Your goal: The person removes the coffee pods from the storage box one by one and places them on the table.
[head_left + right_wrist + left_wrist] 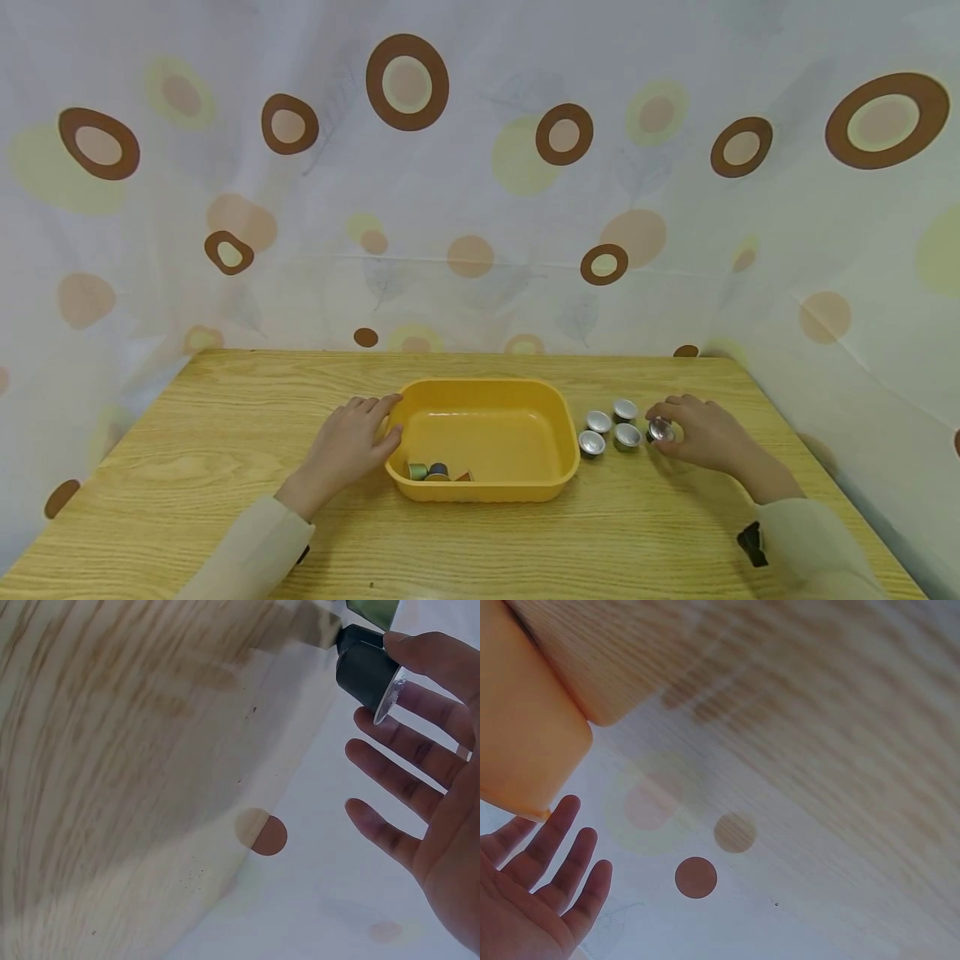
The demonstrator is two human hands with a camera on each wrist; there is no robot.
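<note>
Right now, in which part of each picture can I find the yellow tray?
Head: the yellow tray is in the lower middle, with the left hand at its left end.
Left wrist: upper left, cut off by the picture edge.
Right wrist: not in it.
Shared landmark: the wooden table, visible in all three.

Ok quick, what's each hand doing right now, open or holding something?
Left hand: open, touching the yellow tray.
Right hand: closed, holding a dark capsule with a silver lid.
</note>
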